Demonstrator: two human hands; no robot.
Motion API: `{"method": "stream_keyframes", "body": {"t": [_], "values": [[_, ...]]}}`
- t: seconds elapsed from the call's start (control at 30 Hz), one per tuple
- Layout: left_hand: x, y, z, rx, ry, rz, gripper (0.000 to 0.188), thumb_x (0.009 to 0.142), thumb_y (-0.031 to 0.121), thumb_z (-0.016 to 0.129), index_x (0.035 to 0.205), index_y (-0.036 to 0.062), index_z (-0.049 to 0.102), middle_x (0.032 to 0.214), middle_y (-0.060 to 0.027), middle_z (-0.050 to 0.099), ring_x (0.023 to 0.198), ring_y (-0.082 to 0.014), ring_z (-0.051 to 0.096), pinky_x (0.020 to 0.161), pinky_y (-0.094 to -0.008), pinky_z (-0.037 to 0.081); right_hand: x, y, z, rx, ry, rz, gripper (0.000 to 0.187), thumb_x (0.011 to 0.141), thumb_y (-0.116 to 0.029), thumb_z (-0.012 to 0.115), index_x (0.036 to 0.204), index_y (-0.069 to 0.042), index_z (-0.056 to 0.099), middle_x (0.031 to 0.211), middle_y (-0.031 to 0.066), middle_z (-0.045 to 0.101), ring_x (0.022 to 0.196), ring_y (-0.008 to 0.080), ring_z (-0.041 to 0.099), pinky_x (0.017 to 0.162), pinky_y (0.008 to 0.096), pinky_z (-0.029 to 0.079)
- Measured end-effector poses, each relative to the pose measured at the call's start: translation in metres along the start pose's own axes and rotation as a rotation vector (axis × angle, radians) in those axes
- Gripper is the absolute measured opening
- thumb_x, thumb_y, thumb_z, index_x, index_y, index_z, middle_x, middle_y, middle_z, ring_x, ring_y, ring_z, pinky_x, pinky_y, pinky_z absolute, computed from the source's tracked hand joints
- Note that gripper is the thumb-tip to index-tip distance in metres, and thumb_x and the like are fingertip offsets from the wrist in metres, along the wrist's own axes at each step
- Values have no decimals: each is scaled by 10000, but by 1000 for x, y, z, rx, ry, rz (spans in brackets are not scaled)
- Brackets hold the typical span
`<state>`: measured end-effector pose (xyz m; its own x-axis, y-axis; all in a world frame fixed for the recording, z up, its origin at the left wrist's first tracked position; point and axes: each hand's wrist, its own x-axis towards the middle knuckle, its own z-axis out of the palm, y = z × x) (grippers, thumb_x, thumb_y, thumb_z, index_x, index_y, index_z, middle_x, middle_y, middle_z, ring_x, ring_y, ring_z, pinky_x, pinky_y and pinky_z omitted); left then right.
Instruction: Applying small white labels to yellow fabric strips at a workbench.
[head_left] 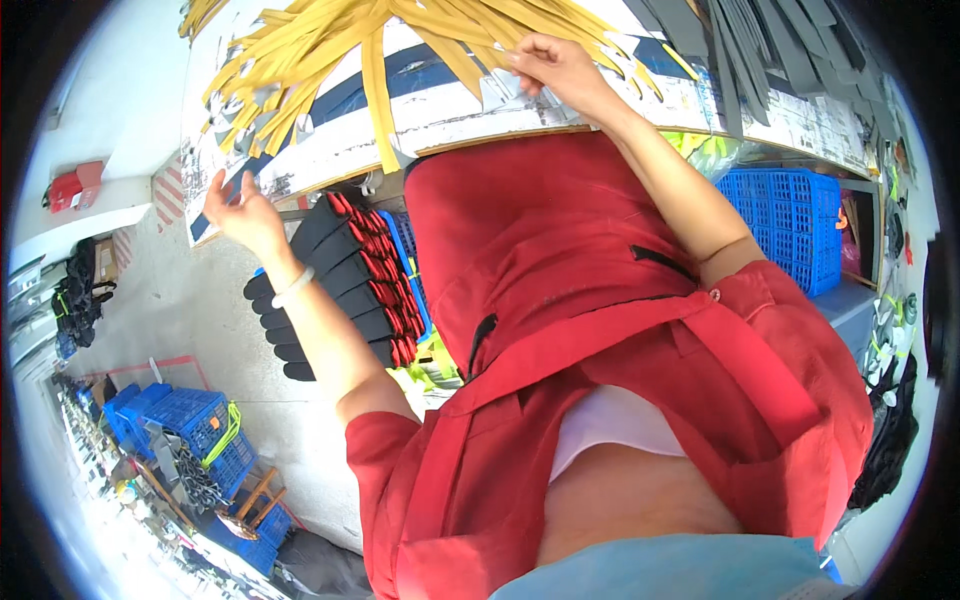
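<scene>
Closest to the camera, a pale blue face mask (pixel 680 570) is curving across the lower edge, and beyond it a red garment (pixel 540 215) is filling the middle. Two bare hands are reaching forward, well apart from each other. The left hand (pixel 245 218), with a pale bracelet (pixel 293 288) circling its wrist, is hanging open by the desk's near edge, its fingers spreading and gripping nothing. The right hand (pixel 565 72) is curling its thumb and fingers together at the yellow strips (pixel 372 85); whether it is pinching one, I cannot tell. Those strips are lying fanned out in a loose heap on the white desk (pixel 450 120), a few of them drooping over its front edge. Dark grey strips (pixel 750 60) are hanging in a bunch to the right. Lower down, black pieces with red edges (pixel 340 270) are sitting in a row on the left, and a blue basket (pixel 775 220) is standing on the right. Farther off, more blue crates (pixel 195 420) are standing at lower left (the fisheye lens is bending everything there), and a red object (pixel 75 187) is resting at far left.
</scene>
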<state>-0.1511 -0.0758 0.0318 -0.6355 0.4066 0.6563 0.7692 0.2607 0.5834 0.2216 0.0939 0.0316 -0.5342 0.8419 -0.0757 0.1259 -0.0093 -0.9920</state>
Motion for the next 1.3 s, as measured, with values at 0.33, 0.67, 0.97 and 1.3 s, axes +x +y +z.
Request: {"method": "stream_keyframes", "body": {"t": [0.33, 0.67, 0.97, 1.3], "values": [[-137, 159, 110, -337, -688, 217, 127, 798, 80, 669, 901, 9, 650, 872, -152, 616, 806, -317, 622, 728, -382, 497, -7, 5, 3, -402, 35, -242, 142, 889, -159, 640, 928, -25, 618, 725, -14, 549, 680, 60, 460, 630, 220, 414], [-117, 150, 105, -531, -992, 17, 85, 825, 55, 654, 851, -2, 596, 780, -169, 628, 685, -267, 622, 642, -342, 484, 2, 12, 8, -710, -291, -462, 219, 823, -64, 602, 1037, -72, 555, 1016, 117, 587, 893, 331, 564, 801, 383, 455], [-93, 132, 92, -745, -1038, -251, 26, 888, 2, 589, 863, 2, 588, 737, 2, 601, 682, -68, 576, 618, -226, 452, 9, 10, 30, -439, -315, -391, 274, 811, -142, 674, 1047, -62, 559, 932, 94, 606, 854, 257, 601, 750, 366, 467], [-76, 128, 93, -1060, -1164, -444, 124, 883, 2, 605, 1006, -5, 622, 905, -35, 652, 803, -90, 592, 764, -225, 476, 33, 18, 30, -540, -406, -636, 157, 840, -146, 665, 931, -38, 595, 880, 58, 594, 763, 202, 591, 667, 324, 482]]}}
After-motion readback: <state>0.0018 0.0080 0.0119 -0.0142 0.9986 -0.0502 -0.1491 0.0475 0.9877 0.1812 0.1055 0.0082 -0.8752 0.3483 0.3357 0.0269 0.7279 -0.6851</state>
